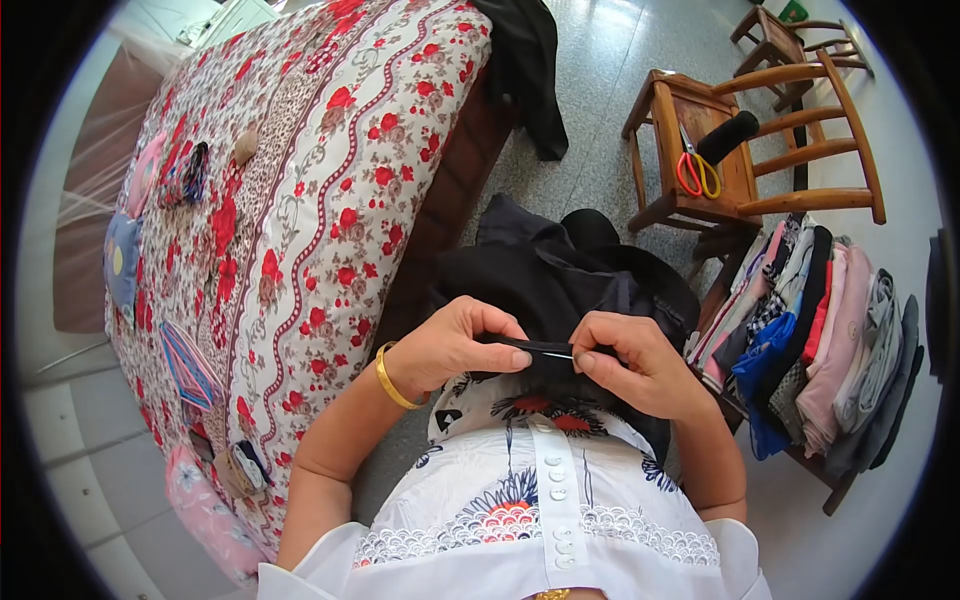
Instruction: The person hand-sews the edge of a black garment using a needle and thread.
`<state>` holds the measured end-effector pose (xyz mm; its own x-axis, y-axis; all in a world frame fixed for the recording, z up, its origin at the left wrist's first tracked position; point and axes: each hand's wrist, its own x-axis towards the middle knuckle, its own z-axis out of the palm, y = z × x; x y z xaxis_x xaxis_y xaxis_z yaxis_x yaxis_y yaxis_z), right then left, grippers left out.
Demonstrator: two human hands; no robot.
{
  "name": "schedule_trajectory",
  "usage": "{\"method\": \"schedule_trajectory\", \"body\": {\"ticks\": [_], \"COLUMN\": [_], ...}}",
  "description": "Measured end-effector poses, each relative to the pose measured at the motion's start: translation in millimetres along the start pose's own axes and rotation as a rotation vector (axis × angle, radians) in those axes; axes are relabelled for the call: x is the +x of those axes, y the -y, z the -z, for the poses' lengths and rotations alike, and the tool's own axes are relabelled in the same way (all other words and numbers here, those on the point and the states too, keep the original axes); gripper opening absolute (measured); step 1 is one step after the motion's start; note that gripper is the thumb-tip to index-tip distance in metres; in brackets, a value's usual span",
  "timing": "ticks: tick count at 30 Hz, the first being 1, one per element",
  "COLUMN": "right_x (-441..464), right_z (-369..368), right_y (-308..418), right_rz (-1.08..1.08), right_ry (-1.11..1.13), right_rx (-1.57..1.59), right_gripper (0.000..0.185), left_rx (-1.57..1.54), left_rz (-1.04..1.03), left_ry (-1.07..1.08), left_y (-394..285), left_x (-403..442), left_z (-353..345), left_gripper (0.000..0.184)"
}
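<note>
Black cloth (540, 275) lies over the person's lap and knees. Its edge is pinched between the thumb and fingers of my left hand (478, 345), which has a gold bangle on the wrist. My right hand (630, 362) is closed at the same edge, a short way to the right. A thin, shiny needle (556, 353) runs along the cloth between the hands, its right end at my right fingertips. Any thread is too fine to make out.
A bed with a floral cover (340, 200) fills the left side. At the upper right, a wooden chair (665, 120) holds scissors (697, 172) and a black spool (728, 137). Folded clothes (840, 330) are stacked at the right. Dark cloth (525, 70) hangs off the bed.
</note>
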<state>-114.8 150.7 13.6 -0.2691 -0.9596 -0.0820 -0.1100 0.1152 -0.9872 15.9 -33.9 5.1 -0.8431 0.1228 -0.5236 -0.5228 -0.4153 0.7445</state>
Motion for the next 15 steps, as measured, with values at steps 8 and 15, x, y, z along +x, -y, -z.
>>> {"method": "schedule_trajectory", "body": {"ticks": [8,15], "right_x": [-0.1,1.1], "right_z": [1.5,1.7], "right_y": [-1.1,0.9], "right_rz": [-0.002,0.039], "right_ry": [0.021,0.026], "right_rx": [0.002,-0.054], "right_gripper": [0.009,0.007], "left_rx": [-0.015,-0.016], "left_rz": [0.032,0.027], "left_ry": [-0.027,-0.027], "left_y": [-1.5,-1.7], "left_x": [0.6,0.3], "left_z": [-0.2,0.2], "left_gripper": [0.006,0.006]}}
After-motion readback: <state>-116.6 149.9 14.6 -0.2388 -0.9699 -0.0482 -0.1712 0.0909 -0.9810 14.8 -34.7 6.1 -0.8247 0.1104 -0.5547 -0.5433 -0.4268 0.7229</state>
